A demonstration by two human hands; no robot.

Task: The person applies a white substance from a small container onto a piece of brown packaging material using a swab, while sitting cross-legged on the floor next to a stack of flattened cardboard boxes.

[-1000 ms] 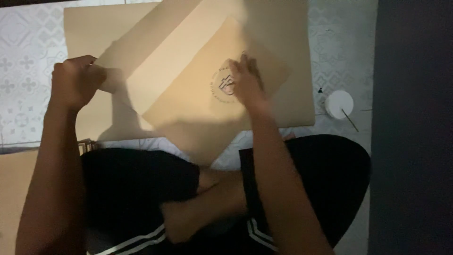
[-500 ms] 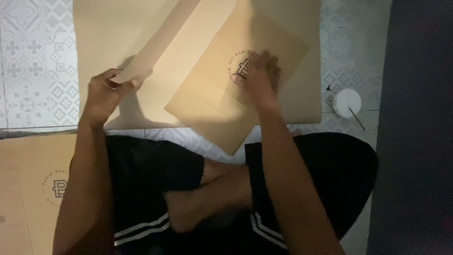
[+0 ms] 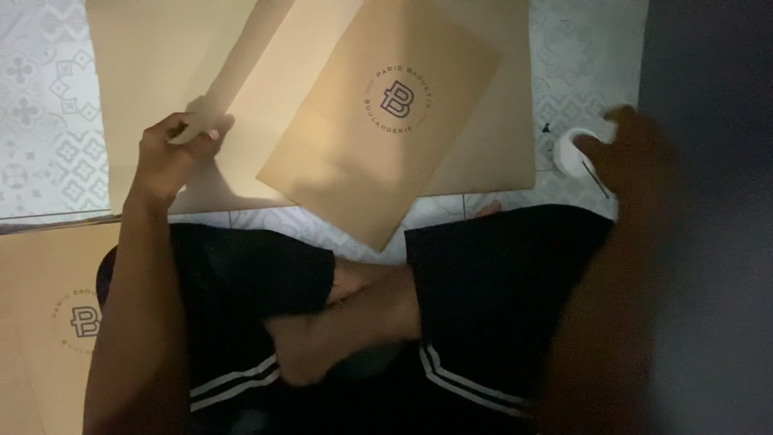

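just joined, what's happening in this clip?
A person sits cross-legged on a patterned tile floor with brown paper work in front of them. The left hand pinches the edge of a folded flap on a large tan paper sheet. A flat brown paper bag with a round dark logo lies tilted on that sheet, untouched. The right hand, blurred, is at a small white round container on the floor to the right. Another printed brown bag lies by the left knee.
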